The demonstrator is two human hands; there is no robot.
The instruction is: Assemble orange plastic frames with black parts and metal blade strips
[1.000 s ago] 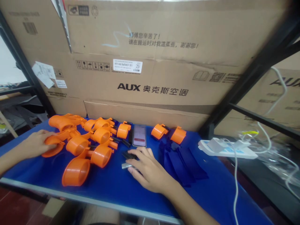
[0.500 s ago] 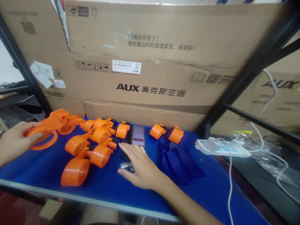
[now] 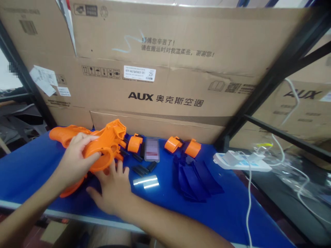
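Observation:
An orange plastic part with a ring at one end [image 3: 99, 151] is raised over the blue table in my left hand [image 3: 76, 156], thumb and fingers closed on it. Just below and to the right, my right hand [image 3: 116, 191] has its fingers spread, fingertips close to the orange pieces beneath. Whether it touches them I cannot tell. The held part and my hands cover most of the orange cup-like pieces; one orange ring piece [image 3: 134, 143] shows beyond them. Short black strips [image 3: 141, 169] and clear shiny strips [image 3: 147, 182] lie to the right of my right hand.
A phone [image 3: 152, 150] lies near the big cardboard box [image 3: 165, 69]. Two orange ring pieces [image 3: 172, 144] and dark blue curved sheets [image 3: 196, 181] are farther right. A white power strip [image 3: 243, 162] with cables sits past the table's right edge. Another orange part [image 3: 60, 134] lies at left.
My left hand has brought the orange part from the far left to the middle. My right hand has moved left, away from the strips and towards the orange pieces.

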